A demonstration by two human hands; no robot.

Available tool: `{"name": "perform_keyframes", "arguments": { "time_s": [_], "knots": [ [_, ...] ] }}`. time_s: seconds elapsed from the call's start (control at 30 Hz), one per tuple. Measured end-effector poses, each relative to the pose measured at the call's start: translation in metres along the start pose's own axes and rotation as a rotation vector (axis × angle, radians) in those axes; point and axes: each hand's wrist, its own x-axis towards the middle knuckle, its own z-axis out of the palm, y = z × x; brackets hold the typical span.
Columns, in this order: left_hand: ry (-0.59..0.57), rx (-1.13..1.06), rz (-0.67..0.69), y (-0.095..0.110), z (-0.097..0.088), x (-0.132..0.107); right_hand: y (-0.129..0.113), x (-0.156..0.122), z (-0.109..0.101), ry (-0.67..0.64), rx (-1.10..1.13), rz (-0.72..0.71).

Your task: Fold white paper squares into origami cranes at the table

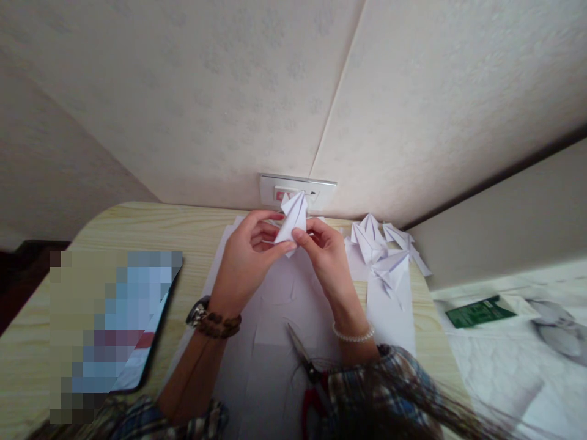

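Observation:
A folded white paper piece (292, 219) with a pointed top is held up above the table, in front of the wall. My left hand (251, 247) grips its left side, fingers curled round it. My right hand (321, 247) pinches its lower right edge with thumb and fingers. Beneath both hands lie flat white paper sheets (275, 318) on the light wooden table (202, 232). Red-handled scissors (306, 373) rest on the sheets near my right wrist.
Several finished folded paper shapes (383, 250) lie at the table's back right. A tablet or phone (114, 324) with a blurred screen lies at the left. A wall socket plate (298, 190) sits behind the hands. A green packet (479, 311) lies on the bed to the right.

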Motion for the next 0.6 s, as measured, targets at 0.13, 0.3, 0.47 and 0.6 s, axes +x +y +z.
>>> {"name": "perform_keyframes", "arguments": {
  "time_s": [0.13, 0.3, 0.47, 0.6],
  "knots": [
    [0.005, -0.036, -0.037, 0.0028, -0.0005, -0.0011, 0.0001, 0.0004, 0.0001, 0.031, 0.008, -0.015],
    [0.040, -0.016, -0.014, 0.0028, -0.0026, -0.0011, -0.0019, 0.0000, 0.0011, 0.000, 0.065, 0.040],
    [0.052, -0.027, -0.014, 0.0045, -0.0032, -0.0014, -0.0039, -0.0011, 0.0023, -0.038, 0.110, 0.090],
    [0.054, -0.016, -0.014, 0.0039, -0.0022, -0.0013, -0.0022, -0.0006, 0.0014, -0.022, 0.060, 0.055]
  ]
}}
